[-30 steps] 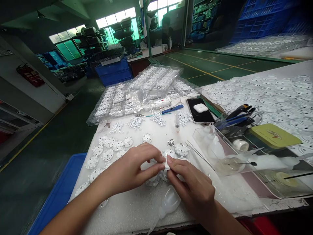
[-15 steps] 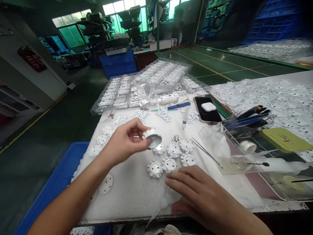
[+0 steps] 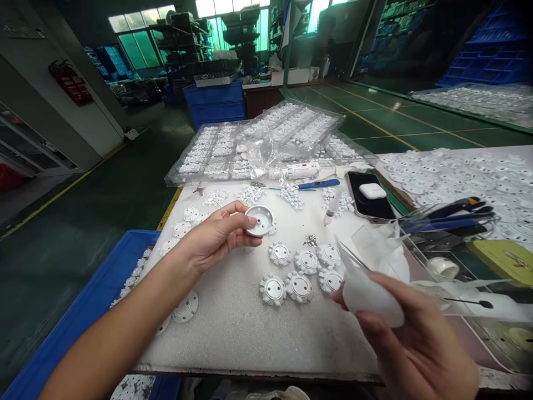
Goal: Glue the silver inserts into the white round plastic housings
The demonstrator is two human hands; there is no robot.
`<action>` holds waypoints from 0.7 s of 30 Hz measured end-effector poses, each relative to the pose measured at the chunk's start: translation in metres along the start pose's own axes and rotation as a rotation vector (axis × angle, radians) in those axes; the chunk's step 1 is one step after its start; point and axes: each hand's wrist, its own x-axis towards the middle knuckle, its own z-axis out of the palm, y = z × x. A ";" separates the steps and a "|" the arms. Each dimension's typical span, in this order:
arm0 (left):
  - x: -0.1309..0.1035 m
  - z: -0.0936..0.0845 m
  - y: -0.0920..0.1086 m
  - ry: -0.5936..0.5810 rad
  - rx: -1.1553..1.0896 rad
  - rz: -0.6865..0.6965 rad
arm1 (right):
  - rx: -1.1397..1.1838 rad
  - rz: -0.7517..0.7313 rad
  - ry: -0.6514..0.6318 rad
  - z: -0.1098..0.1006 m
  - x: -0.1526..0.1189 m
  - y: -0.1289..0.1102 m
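My left hand pinches a round white part above the work surface, thumb on its inner face. Its shallow hollow side faces me, with small holes and a raised rim. In my right hand is a translucent white squeeze bottle, tilted with its tapered nozzle pointing up and away. Between the hands lie several scalloped white discs, each with two dark holes. A small heap of metal bits sits just behind them. Tweezers lie partly hidden behind the bottle.
Heaps of small white pieces, a blue-handled tool, a syringe and a phone bearing a white case lie farther back. Clear trays are stacked behind. A clear tool box stands right; a blue crate is left.
My right hand has lifted the squeeze bottle off the surface and moved right. My left hand has turned the round part so its hollow side faces me. The view has shifted slightly.
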 end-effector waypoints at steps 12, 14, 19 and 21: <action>-0.005 0.008 -0.022 -0.145 0.030 -0.120 | 0.185 0.073 0.451 0.044 0.035 -0.013; -0.006 0.009 -0.023 -0.158 0.043 -0.121 | 0.165 0.035 0.466 0.044 0.031 -0.012; -0.008 0.012 -0.025 -0.161 0.058 -0.125 | 0.135 0.013 0.508 0.050 0.031 -0.008; -0.007 0.012 -0.025 -0.158 0.063 -0.127 | 0.119 -0.032 0.574 0.053 0.032 -0.006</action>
